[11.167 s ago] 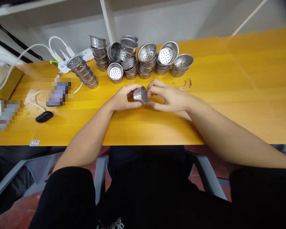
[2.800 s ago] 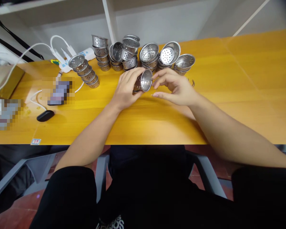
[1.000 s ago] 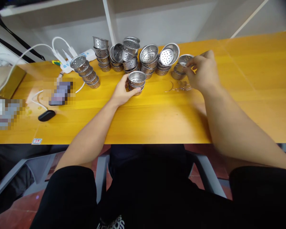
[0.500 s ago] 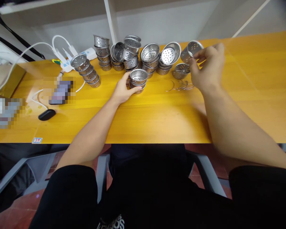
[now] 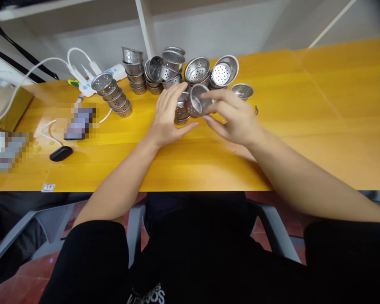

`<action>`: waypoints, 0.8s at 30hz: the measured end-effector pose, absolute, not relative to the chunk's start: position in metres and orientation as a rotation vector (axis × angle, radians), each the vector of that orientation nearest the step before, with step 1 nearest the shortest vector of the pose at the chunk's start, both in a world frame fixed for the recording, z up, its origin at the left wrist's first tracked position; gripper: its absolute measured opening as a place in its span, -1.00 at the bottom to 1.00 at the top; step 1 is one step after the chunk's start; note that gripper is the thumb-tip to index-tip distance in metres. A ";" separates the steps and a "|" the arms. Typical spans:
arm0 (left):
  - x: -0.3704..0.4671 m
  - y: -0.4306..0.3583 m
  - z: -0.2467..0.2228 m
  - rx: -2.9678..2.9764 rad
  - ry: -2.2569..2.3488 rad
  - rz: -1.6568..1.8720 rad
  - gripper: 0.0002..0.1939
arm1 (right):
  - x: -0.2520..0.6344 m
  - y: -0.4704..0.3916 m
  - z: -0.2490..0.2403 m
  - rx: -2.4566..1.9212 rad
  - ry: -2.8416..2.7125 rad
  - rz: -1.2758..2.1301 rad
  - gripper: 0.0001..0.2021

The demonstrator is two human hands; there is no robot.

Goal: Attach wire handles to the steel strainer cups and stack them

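Note:
A perforated metal cup (image 5: 196,101) is tilted between the fingers of my right hand (image 5: 237,116), just above the table's middle. Beside it a short stack of similar cups (image 5: 181,115) stands on the yellow table (image 5: 190,162), partly hidden by the held cup. My left hand (image 5: 167,114) is spread at the left of that stack, thumb and fingers apart, holding nothing. A single cup (image 5: 242,91) sits behind my right hand, with a bit of thin wire (image 5: 256,110) near it.
Stacks of metal cups (image 5: 134,71) line the back, including a leaning stack (image 5: 115,99) on the left. Further left are a blurred-out phone (image 5: 80,123), a black oval object (image 5: 61,153), white cables and a power strip (image 5: 115,72).
My right hand has moved left with a cup from the right, bringing it to the short stack. My left hand has let go of that stack and its fingers have spread.

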State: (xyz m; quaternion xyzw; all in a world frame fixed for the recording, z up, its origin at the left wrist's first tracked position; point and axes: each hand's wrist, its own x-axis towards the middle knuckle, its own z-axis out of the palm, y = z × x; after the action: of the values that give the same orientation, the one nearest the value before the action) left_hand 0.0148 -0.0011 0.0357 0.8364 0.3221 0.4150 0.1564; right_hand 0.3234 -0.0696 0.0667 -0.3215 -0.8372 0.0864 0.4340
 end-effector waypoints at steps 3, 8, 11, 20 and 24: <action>0.020 -0.009 0.037 2.408 0.907 1.178 0.21 | 0.311 -0.071 0.059 -0.725 -2.175 0.281 -0.84; 0.018 -0.009 0.039 2.491 0.815 1.110 0.11 | 0.309 -0.072 0.056 -0.788 -2.249 0.321 -0.51; 0.017 -0.008 0.042 2.548 0.779 1.065 0.05 | 0.309 -0.073 0.059 -0.802 -2.259 0.315 -0.47; 0.018 -0.005 0.037 2.586 0.800 1.126 0.04 | 0.315 -0.069 0.062 -0.838 -2.070 0.328 -0.58; 0.017 -0.002 0.035 2.702 0.783 1.060 0.01 | 0.314 -0.070 0.061 -0.869 -2.028 0.343 -0.45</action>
State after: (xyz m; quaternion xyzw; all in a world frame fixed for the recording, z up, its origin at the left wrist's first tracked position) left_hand 0.0174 -0.0024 0.0354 0.8968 0.2598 0.3517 0.0678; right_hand 0.3138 -0.0697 0.0611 -0.3497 -0.8160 0.1378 0.4391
